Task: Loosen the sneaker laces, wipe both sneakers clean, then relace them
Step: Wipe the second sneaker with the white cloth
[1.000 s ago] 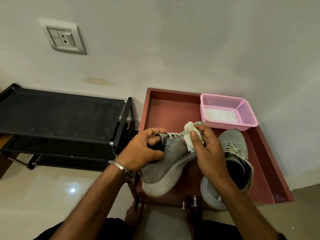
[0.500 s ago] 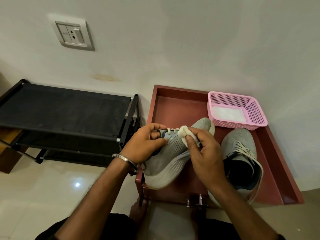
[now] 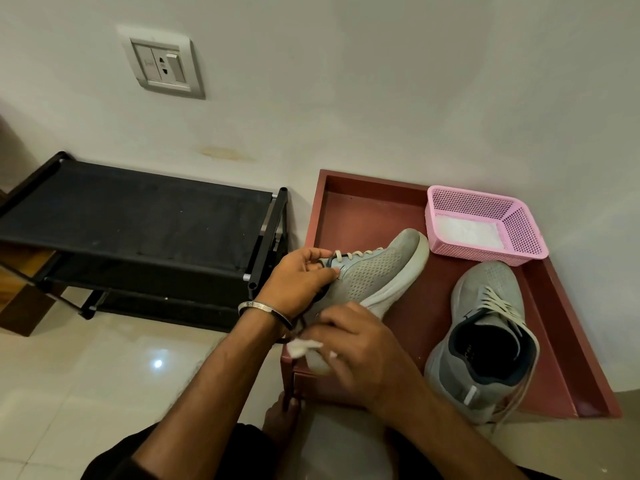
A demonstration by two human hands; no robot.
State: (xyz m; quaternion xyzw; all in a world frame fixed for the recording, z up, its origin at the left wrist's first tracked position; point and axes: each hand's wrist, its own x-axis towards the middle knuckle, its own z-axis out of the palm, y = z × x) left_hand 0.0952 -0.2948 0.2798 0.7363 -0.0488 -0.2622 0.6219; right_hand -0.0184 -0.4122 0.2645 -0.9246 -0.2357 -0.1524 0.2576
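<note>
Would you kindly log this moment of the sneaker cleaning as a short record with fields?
left hand: grips the held sneaker by its collar
right hand: presses a white wipe at that sneaker's heel
other sneaker: upright on the red tray, laces loose
pink basket: tray's far right corner, white material inside
beside tray: black shoe rack

Basket [image 3: 519, 237] behind two sneakers [image 3: 377, 271] in tray [image 3: 363, 202].

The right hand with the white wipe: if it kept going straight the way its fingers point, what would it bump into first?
The right hand points leftward, holding the wipe at the heel of the held sneaker. Straight on, it would probably meet the left wrist with its bangle first, though depth is unclear.
</note>
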